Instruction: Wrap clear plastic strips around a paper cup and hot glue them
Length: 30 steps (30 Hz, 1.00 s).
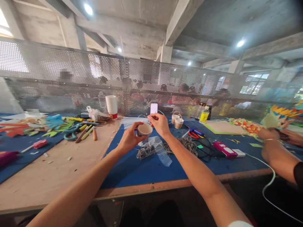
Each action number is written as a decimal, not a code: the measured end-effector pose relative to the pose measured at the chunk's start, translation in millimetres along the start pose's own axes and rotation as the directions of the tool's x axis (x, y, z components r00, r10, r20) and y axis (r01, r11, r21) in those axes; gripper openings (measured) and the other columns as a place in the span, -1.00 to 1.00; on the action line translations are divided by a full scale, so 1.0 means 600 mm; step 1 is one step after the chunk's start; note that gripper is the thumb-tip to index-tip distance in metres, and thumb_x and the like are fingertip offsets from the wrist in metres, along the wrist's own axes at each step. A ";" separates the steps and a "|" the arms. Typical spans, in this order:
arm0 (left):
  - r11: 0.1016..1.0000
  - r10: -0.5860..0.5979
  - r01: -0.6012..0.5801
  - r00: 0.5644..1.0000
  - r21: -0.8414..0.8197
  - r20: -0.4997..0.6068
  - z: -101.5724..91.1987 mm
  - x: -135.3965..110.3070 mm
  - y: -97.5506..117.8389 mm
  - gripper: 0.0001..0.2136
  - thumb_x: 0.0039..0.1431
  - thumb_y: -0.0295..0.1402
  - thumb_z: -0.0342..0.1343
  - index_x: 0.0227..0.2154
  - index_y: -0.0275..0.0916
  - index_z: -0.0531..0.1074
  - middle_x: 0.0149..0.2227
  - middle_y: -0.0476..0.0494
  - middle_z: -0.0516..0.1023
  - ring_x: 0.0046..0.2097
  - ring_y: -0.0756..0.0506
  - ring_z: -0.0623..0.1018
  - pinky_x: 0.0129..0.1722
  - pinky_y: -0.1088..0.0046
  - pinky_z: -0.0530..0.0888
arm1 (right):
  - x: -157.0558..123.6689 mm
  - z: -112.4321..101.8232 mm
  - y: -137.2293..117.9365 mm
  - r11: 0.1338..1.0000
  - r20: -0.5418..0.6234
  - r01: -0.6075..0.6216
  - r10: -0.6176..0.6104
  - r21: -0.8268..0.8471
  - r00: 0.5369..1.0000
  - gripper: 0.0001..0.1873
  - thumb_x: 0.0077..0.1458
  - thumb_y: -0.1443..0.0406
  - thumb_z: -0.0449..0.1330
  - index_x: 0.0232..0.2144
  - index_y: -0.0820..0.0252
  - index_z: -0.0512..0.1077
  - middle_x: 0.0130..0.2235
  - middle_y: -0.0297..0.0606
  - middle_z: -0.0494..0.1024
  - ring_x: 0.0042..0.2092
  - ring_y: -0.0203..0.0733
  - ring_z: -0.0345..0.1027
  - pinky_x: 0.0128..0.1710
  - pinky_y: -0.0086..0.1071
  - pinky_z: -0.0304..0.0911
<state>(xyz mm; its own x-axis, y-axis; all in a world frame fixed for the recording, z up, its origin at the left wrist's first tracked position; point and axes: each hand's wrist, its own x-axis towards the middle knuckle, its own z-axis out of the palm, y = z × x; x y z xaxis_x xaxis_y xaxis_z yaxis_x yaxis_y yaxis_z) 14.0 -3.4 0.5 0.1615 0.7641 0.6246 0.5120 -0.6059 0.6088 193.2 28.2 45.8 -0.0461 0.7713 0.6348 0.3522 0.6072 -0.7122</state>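
Observation:
My left hand (127, 138) is closed around a small paper cup (144, 130), tilted with its mouth partly toward me. Just right of the cup's rim, my right hand (160, 124) pinches a thin pale cord (161, 111), which curves out above the fingers; its exact path at the fingertips is hard to make out. Beneath both hands lies a tangled heap of grey string (146, 152), with strips of clear film (163, 154) across it. Two small cups with cord handles (178, 122) stand behind, to the right.
A stack of paper cups (111, 105) and a phone (153, 108) stand at the back. Scissors (71, 132) and tools lie left. Red-handled pliers (194, 134), a glue bottle (204, 115) and a magenta box (224, 149) sit right, near another person's hands (270, 135). A perforated screen (132, 69) closes off the back.

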 end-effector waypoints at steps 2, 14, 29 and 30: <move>1.000 0.014 -0.014 1.000 -0.003 -0.013 0.000 0.002 -0.007 -0.41 -0.06 -0.22 0.37 0.07 -0.07 0.34 0.04 -0.13 0.57 0.01 -0.22 0.59 0.04 0.20 0.49 | 0.000 -0.003 -0.002 0.999 -0.057 0.028 -0.029 -0.018 0.998 -0.78 0.18 0.16 0.18 -0.34 0.17 0.53 -0.41 -0.34 0.59 -0.50 -0.30 0.46 -0.43 -0.48 0.33; 0.992 -0.106 0.113 0.989 0.064 -0.104 -0.014 0.021 -0.077 -0.33 -0.07 -0.18 0.33 0.14 -0.16 0.28 0.08 -0.24 0.53 0.04 -0.23 0.56 0.05 0.18 0.46 | -0.001 -0.019 0.003 0.999 -0.082 0.001 -0.004 -0.043 0.997 -0.76 0.21 0.11 0.14 -0.30 0.11 0.51 -0.37 -0.35 0.60 -0.48 -0.29 0.47 -0.38 -0.46 0.36; 0.963 -0.202 0.222 0.970 0.153 -0.131 -0.056 0.038 -0.108 -0.32 -0.26 -0.16 0.39 -0.01 -0.30 0.42 0.08 -0.47 0.50 0.16 -0.43 0.46 0.14 0.03 0.37 | -0.038 -0.076 0.040 0.998 0.015 -0.069 0.069 0.008 0.998 -0.79 0.15 0.16 0.21 -0.35 0.17 0.53 -0.47 -0.39 0.54 -0.54 -0.34 0.41 -0.47 -0.50 0.30; 0.965 -0.193 0.214 0.971 0.154 -0.140 -0.058 0.039 -0.103 -0.32 -0.24 -0.13 0.38 0.01 -0.30 0.42 0.12 -0.45 0.48 0.20 -0.42 0.42 0.19 0.02 0.32 | -0.040 -0.080 0.049 0.997 0.020 -0.081 0.080 0.008 0.997 -0.79 0.15 0.16 0.21 -0.35 0.17 0.54 -0.47 -0.39 0.54 -0.53 -0.34 0.41 -0.45 -0.49 0.31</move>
<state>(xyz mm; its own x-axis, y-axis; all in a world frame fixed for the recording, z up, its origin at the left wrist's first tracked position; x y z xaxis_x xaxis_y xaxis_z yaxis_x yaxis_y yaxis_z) -43.5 44.4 -5.4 -0.0596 0.8281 0.5574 0.6583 -0.3872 0.6455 249.6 18.1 24.2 -0.0361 0.8213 0.5694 0.3473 0.5446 -0.7634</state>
